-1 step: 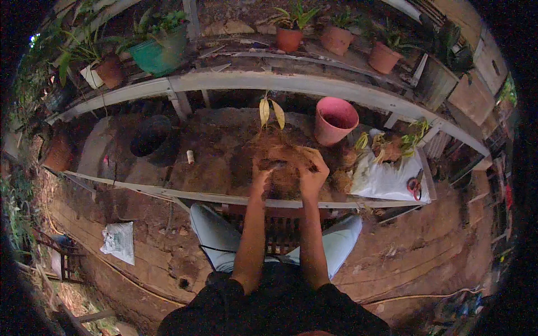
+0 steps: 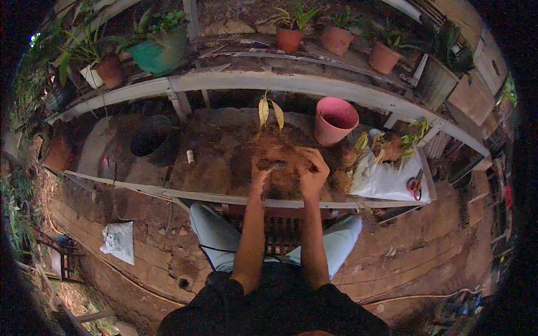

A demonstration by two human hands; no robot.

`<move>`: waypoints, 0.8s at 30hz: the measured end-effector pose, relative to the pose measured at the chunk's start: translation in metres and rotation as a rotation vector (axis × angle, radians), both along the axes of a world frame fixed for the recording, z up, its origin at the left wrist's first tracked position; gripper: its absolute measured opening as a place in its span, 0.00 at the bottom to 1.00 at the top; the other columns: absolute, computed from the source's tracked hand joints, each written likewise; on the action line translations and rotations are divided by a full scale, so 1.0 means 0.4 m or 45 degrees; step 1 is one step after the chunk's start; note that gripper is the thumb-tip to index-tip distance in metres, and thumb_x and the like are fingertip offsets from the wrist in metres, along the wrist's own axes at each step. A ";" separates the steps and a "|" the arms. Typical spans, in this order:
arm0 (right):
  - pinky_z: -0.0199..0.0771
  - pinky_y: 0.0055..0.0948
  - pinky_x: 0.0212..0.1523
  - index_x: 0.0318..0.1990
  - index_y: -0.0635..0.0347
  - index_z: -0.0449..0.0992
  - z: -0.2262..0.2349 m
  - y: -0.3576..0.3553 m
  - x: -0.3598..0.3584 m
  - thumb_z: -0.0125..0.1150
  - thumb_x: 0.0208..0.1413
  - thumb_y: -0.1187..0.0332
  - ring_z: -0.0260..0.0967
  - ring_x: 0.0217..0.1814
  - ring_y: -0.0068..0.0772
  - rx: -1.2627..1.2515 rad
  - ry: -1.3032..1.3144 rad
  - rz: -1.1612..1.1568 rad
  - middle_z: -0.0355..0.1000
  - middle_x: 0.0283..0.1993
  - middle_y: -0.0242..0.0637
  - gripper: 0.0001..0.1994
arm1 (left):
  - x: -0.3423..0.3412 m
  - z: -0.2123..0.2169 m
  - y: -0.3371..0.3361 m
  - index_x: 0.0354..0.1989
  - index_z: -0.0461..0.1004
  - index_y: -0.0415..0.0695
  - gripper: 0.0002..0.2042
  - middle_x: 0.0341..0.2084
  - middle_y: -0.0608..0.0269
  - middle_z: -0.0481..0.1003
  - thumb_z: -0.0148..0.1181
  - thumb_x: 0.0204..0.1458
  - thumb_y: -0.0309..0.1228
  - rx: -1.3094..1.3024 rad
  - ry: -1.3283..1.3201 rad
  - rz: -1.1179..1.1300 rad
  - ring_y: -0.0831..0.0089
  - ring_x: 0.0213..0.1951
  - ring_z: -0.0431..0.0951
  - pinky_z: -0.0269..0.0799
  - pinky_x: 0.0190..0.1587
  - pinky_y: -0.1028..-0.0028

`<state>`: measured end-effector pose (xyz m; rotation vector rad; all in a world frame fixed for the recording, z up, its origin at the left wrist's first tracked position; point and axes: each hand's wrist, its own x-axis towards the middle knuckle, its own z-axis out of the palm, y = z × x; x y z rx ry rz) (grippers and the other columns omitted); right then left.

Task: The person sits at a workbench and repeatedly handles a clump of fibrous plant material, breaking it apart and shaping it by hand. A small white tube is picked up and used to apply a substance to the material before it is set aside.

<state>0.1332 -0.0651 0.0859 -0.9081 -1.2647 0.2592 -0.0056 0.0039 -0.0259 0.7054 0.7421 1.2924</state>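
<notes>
A loose clump of brown coir fibre (image 2: 276,147) lies between my hands above the bench. My left hand (image 2: 260,172) is closed on its near left side, with the fingers partly covered by strands. On the right side, my right hand (image 2: 314,169) grips the fibre with bent fingers. Just beyond the clump, a small plant with two yellowish leaves (image 2: 264,113) stands out; its base is hidden in or behind the fibre. A pink pot (image 2: 335,122) is behind my right hand, and more brown fibre (image 2: 341,180) lies beside that hand.
Scissors with red handles (image 2: 414,187) and a leafy plant (image 2: 389,148) rest on a white sack (image 2: 374,178) at right. Left on the bench (image 2: 204,173) are a thread spool (image 2: 190,157) and a dark pot (image 2: 150,140). A raised rail (image 2: 241,81) and potted plants stand behind.
</notes>
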 end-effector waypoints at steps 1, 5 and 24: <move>0.68 0.26 0.46 0.37 0.68 0.77 0.001 -0.002 0.009 0.62 0.43 0.80 0.70 0.41 0.28 -0.009 -0.048 0.024 0.75 0.39 0.40 0.10 | -0.003 -0.009 0.005 0.65 0.42 0.46 0.39 0.57 0.46 0.60 0.57 0.46 0.14 0.010 -0.054 0.003 0.53 0.53 0.70 0.76 0.49 0.58; 0.70 0.28 0.46 0.42 0.64 0.77 0.018 0.028 0.040 0.64 0.42 0.78 0.72 0.43 0.31 -0.287 -0.279 0.243 0.75 0.42 0.40 0.15 | -0.038 -0.076 0.042 0.63 0.45 0.44 0.36 0.56 0.47 0.60 0.56 0.48 0.14 0.257 -0.099 0.141 0.54 0.55 0.68 0.75 0.51 0.56; 0.55 0.36 0.64 0.61 0.60 0.61 -0.013 0.036 -0.102 0.68 0.46 0.67 0.57 0.64 0.34 -0.329 0.314 0.779 0.63 0.60 0.40 0.34 | -0.024 -0.005 0.024 0.66 0.46 0.45 0.32 0.62 0.53 0.56 0.56 0.55 0.30 0.203 -0.408 0.299 0.60 0.59 0.64 0.64 0.60 0.61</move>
